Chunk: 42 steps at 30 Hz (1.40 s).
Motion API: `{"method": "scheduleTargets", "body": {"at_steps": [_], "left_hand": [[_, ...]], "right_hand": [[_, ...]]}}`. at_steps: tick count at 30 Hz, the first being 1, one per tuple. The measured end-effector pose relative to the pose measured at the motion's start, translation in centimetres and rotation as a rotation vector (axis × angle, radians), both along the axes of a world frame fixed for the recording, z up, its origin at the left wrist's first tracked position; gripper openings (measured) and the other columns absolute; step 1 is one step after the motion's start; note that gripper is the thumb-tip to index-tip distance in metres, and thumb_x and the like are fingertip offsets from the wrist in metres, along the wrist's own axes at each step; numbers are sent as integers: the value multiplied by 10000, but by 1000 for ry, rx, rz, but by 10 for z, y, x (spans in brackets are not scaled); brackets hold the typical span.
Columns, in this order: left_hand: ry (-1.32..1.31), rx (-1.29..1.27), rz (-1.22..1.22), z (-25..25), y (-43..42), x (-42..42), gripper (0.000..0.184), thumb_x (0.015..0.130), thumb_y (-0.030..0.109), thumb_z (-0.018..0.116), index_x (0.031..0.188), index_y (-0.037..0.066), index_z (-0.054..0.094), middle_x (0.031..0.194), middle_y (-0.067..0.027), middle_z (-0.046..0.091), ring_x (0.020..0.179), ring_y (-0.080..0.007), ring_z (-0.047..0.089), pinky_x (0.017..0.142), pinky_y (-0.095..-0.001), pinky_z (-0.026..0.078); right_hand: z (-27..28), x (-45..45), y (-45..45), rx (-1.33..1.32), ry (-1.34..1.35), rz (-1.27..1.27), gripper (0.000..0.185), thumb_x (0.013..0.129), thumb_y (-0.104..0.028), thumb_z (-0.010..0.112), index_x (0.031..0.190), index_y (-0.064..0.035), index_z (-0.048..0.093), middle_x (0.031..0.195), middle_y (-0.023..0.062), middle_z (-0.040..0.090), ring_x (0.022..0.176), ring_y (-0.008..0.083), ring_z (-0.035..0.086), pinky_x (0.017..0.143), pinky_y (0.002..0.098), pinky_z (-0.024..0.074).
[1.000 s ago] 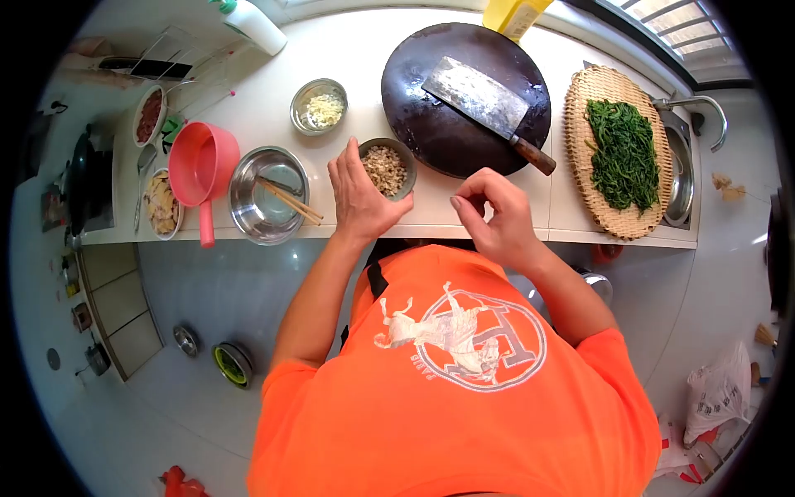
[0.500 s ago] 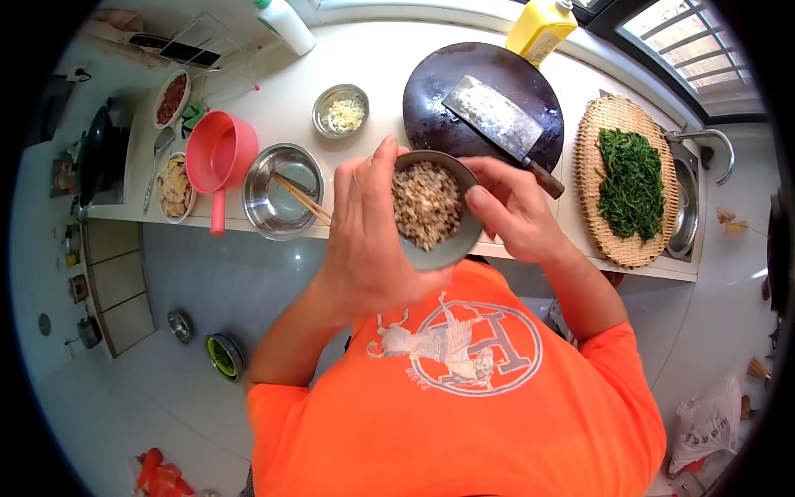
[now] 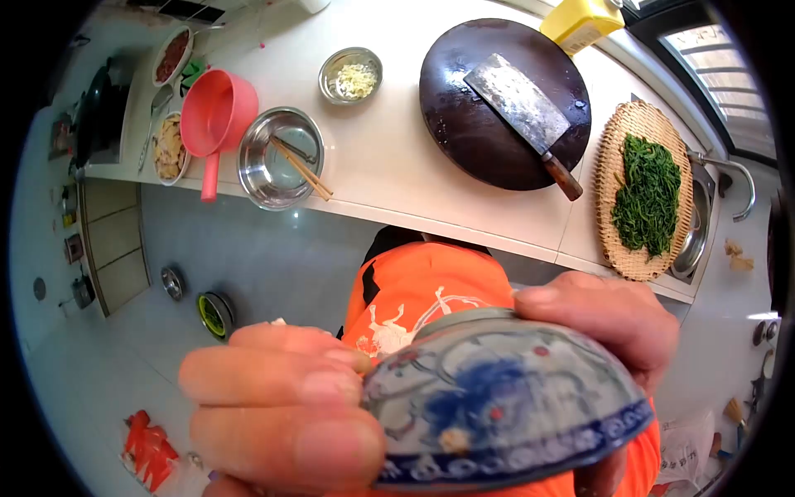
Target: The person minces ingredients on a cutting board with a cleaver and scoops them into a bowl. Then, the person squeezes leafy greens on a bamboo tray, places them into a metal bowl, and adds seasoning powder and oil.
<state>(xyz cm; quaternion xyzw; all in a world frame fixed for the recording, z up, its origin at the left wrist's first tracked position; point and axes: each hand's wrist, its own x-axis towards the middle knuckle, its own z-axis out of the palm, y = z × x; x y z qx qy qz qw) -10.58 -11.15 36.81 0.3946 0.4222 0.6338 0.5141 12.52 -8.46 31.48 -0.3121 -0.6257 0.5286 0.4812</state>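
Note:
A ceramic bowl [image 3: 505,398] with blue flowers and a blue band at its rim is raised close to the camera. It is tilted so its painted outside faces me, and its inside is hidden. My left hand [image 3: 286,406] presses its fingers against the bowl's left side. On the other side, my right hand [image 3: 609,327] is wrapped round it, a digit near the foot and another under the rim. Beyond the hands, wooden chopsticks [image 3: 302,170] lean in a steel bowl [image 3: 280,199] at the counter's edge.
A cleaver [image 3: 517,99] lies on the round dark chopping board [image 3: 464,149]. To the right is a woven tray [image 3: 609,190] of chopped greens [image 3: 648,195]. A red dipper [image 3: 217,108], a small bowl of minced garlic [image 3: 354,80] and a yellow bottle [image 3: 580,25] also stand on the counter [image 3: 373,174].
Both hands have lifted the bowl from over the counter's edge up toward the camera and tipped it. The dark-and-light crumbly food seen inside earlier is now out of sight.

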Motion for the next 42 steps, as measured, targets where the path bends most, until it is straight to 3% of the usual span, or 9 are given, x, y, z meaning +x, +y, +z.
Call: {"method": "scheduleTargets", "body": {"at_steps": [7,9,12,16,19,26,32,40,42], "left_hand": [[545,1,240,-3,-10,16,222,892,274,686,781,119,571,972,-85,640,813,-196,572,657,-306,519],[387,66,210,-11,-11,14,245,926,318,644,810,111,586,965,-65,620,839,-176,564,735,-306,513],[66,253,142,-37,1,3,494,993,529,541,1075,46,604,1078,-42,565,994,-130,552,1019,-312,500],[742,626,242,-82,39,-12,1132,739,811,662,1403,-69,407,1358,-204,514,1147,-213,573,1020,-340,455],[806,588,198,-66,50,-36,1284,572,805,804,1424,-86,448,1331,-223,557,1103,-251,579,937,-340,461],[996,597,182,-59,67,-84,253,1027,161,475,1143,-29,594,992,-101,602,814,-208,546,738,-314,465],[1219,620,-67,-112,100,-121,372,775,-73,631,1145,-56,668,1229,-205,660,1058,-358,633,915,-458,514],[907,603,-98,-117,104,-217,276,864,-91,631,1133,-51,678,1145,-217,705,1025,-379,698,853,-415,568],[852,521,-30,-116,111,-247,218,929,-76,590,1128,-45,676,1078,-159,722,959,-272,719,807,-341,572]], "right_hand": [[-4,-4,13,-2,-2,45,840,792,-520,765,1249,158,573,987,190,704,854,207,674,752,319,535],[-5,-5,15,-16,24,62,776,819,-462,754,1254,154,573,1011,187,705,883,203,674,775,319,537],[-7,-14,21,-63,110,85,681,860,-376,739,1261,148,572,1047,182,707,928,197,674,808,318,540],[-12,-34,31,-308,318,88,555,915,-261,718,1271,139,572,1095,175,709,987,188,673,853,318,544],[-31,-53,45,-532,362,69,465,957,-174,703,1279,133,571,1131,169,710,1031,182,673,886,317,547],[-87,-115,70,-579,224,-7,313,1015,-198,632,1150,83,663,937,71,715,749,101,662,621,255,549],[-115,-180,84,-571,202,-35,307,1022,-216,617,1113,75,662,903,93,693,702,142,671,507,290,590],[-121,-275,89,-577,195,-80,310,1024,-218,607,1093,79,665,901,100,691,669,139,659,494,285,578],[-115,-298,90,-627,190,-97,321,1018,-230,616,1079,81,665,902,104,687,648,144,652,493,288,573]]}}
